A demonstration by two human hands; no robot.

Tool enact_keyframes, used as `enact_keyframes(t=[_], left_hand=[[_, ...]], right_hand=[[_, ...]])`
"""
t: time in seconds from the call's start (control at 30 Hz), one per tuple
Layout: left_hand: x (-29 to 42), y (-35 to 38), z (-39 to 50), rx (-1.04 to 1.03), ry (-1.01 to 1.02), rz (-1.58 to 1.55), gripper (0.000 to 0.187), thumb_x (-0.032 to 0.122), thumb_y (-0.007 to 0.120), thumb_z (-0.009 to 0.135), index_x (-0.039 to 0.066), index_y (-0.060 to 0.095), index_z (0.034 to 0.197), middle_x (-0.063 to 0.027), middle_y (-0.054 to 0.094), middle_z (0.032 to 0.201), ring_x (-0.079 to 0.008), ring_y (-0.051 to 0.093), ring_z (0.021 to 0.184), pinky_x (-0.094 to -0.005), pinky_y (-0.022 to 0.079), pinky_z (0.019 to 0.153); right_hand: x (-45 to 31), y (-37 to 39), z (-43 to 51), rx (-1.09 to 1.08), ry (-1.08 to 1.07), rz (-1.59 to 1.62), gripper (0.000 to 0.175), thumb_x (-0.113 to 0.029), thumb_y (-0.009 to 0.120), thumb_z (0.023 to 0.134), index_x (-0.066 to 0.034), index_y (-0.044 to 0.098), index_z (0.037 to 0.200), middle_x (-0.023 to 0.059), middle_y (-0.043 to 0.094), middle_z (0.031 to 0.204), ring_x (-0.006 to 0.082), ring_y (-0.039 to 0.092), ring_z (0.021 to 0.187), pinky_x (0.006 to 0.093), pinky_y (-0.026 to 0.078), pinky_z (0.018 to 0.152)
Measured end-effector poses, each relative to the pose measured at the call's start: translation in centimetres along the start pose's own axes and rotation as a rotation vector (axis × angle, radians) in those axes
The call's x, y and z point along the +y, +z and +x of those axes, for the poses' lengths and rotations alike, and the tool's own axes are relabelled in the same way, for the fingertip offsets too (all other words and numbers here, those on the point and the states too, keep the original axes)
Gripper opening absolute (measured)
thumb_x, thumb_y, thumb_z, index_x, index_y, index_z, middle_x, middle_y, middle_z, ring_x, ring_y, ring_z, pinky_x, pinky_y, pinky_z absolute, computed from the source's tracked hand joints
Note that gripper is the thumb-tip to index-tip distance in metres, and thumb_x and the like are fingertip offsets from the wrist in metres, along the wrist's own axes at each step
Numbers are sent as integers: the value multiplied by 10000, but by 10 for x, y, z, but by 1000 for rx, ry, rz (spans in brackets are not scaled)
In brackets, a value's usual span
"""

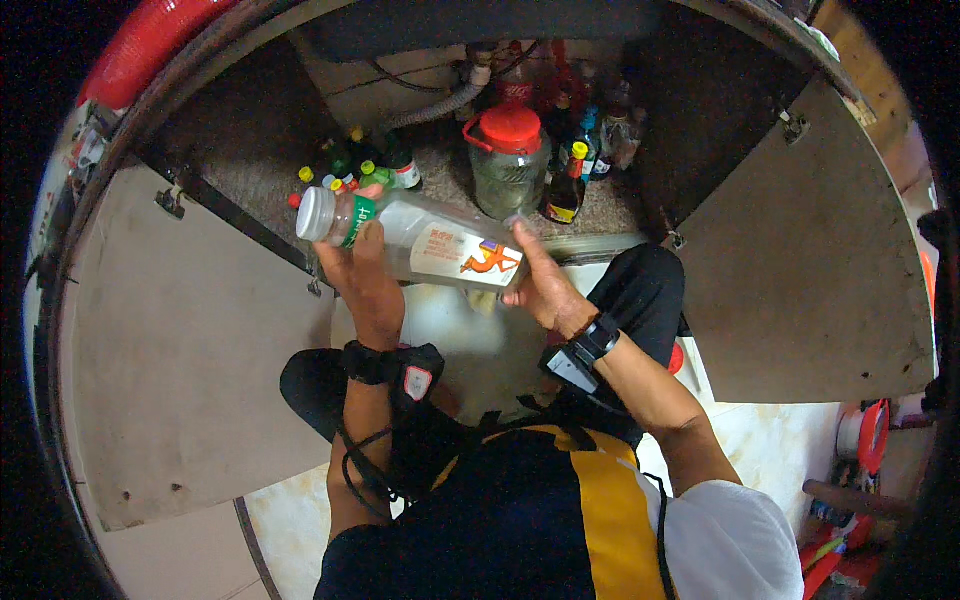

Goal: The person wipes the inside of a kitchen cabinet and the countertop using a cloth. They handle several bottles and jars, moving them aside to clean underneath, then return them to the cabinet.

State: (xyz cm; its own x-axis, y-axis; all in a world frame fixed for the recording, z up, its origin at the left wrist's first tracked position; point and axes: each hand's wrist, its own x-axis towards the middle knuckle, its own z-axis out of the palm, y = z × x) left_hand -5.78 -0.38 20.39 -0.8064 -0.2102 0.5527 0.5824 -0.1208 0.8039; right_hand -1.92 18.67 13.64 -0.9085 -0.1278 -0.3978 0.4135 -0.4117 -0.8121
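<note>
A large clear plastic bottle with a white screw cap lies tilted on its side between my hands, in front of an under-sink cabinet. My left hand grips it near the neck, by a green band. My right hand holds the base end, beside a white label with an orange camel picture. Behind the bottle, a big clear jar with a red lid and handle stands on the cabinet floor. To the jar's right is a dark sauce bottle with a yellow cap.
Both cabinet doors, left and right, stand open. Several small capped bottles sit at the cabinet's left. A grey drain hose curves behind the jar. More bottles crowd the right. My knees flank the tiled floor.
</note>
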Motion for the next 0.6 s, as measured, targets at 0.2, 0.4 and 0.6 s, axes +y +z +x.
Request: enact_keyframes(t=[0.2, 0.4, 0.6], left_hand=[[-17, -7, 1, -10, -8, -52, 385, 113, 554, 867, 13, 403, 1207, -89, 576, 1110, -153, 505, 1030, -317, 362, 939], [-24, -30, 20, -72, -178, -127, 362, 143, 578, 853, 5, 442, 1159, -92, 588, 1065, -139, 559, 940, -290, 451, 830], [-20, -16, 8, -598, -346, -4, 519, 65, 677, 752, 2, 465, 1222, -63, 579, 1092, -150, 551, 1005, -298, 466, 860]], right_hand=[[20, -8, 19, -94, 170, 217, 515, -564, 516, 847, -112, 568, 1090, 18, 651, 931, 113, 623, 717, 256, 486, 531], [-20, -19, 15, 52, -215, -326, 397, -428, 639, 827, -54, 616, 959, -3, 618, 769, 111, 557, 599, 240, 430, 511], [-81, -9, -4, -98, -467, -685, 388, -406, 467, 932, -47, 600, 862, 6, 585, 755, 97, 520, 658, 276, 447, 584]])
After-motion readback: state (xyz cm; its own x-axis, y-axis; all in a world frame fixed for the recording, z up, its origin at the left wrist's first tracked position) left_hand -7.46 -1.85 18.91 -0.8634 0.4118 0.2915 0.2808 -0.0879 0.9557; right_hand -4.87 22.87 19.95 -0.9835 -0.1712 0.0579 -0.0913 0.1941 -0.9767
